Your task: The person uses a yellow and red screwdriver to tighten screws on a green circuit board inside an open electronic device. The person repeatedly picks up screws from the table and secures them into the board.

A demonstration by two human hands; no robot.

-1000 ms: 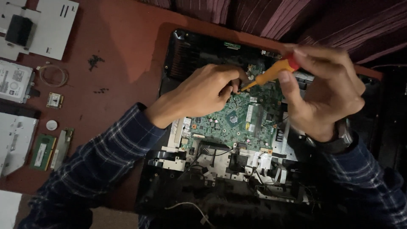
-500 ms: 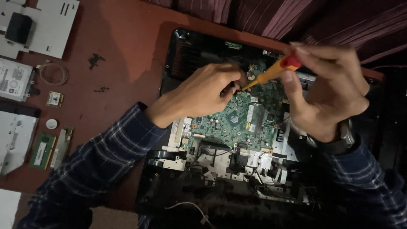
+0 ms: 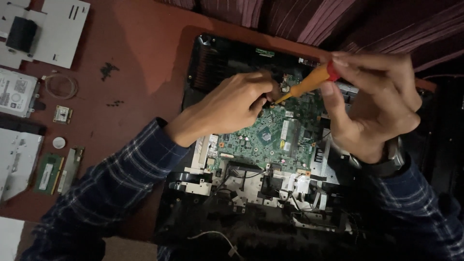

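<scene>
Opened laptop (image 3: 212, 63) being worked on with a screwdriver (image 3: 309, 81).

Far left of the hands, a hard drive (image 3: 17, 92) is cut off by the frame edge. The screwdriver tip is hidden in shadow behind the left hand (image 3: 229, 104), whose fingers are curled closed over the green motherboard (image 3: 263, 140); what is pinched cannot be made out. The orange handle is clamped by the right hand (image 3: 374, 104).

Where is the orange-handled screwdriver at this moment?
In the head view, the screwdriver is right of centre near the top, held in the right hand, its tip slanting down-left to the left hand above the green circuit board.
</scene>
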